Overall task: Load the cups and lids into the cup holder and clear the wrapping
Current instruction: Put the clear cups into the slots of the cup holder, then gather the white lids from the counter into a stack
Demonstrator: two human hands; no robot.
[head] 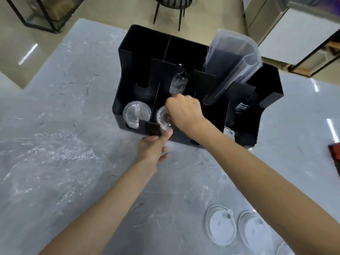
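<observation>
White lids [220, 225] are lying loose at the bench's near right edge, waiting to be loaded. Clear wrapping [49, 159] is sprawling over the bench's left side, uncleared. Toward the middle, the left hand [152, 150] is curling, thumb pressing the black cup holder [127, 50] front wall. The right hand [184, 111] is closing around a clear lid stack [162, 118] inside a front compartment. Farther back, a sleeve of cups [231, 65] is leaning out of the holder. Loading looks roughly halfway.

Surface [55, 137]: grey, marble-patterned, glossy. Floor [16, 52]: beige, polished, reflecting strip lights, beyond the fingers. Black-framed rack [39, 14] far left. Dark chair legs [168, 12] straight ahead. White black-framed cabinets [298, 34] far right.
</observation>
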